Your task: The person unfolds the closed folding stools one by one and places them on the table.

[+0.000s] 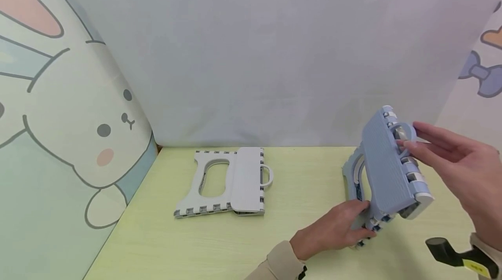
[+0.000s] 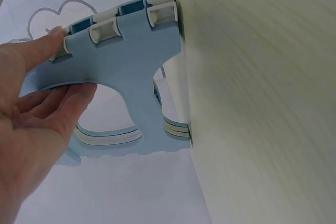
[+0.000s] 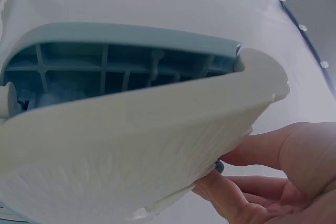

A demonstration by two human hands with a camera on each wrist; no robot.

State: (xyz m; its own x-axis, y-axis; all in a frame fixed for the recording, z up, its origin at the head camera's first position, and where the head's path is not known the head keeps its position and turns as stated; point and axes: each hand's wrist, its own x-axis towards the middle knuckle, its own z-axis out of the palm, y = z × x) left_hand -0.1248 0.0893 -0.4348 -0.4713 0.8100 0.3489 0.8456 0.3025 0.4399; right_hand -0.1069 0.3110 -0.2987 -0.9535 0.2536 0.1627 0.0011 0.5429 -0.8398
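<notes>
A blue-and-white folding step stool [image 1: 386, 164] stands tilted at the right of the table, its leg ends at the tabletop in the left wrist view. My left hand [image 1: 335, 230] grips one leg panel [image 2: 139, 51], the fingers through its cut-out and the thumb over the hinged edge. My right hand [image 1: 462, 164] pinches the loop handle [image 1: 412, 132] on the upper edge. From the right wrist, the white panel [image 3: 121, 124] and a ribbed blue panel stand slightly apart. My right fingertips are partly hidden behind the stool there.
A white folding step stool [image 1: 248, 179] lies folded flat on the pale green-yellow table [image 1: 157, 245], its loop handle towards the right. A plain pale backdrop [image 1: 251, 53] rises behind the table. Cartoon-printed panels [image 1: 51, 140] flank both sides.
</notes>
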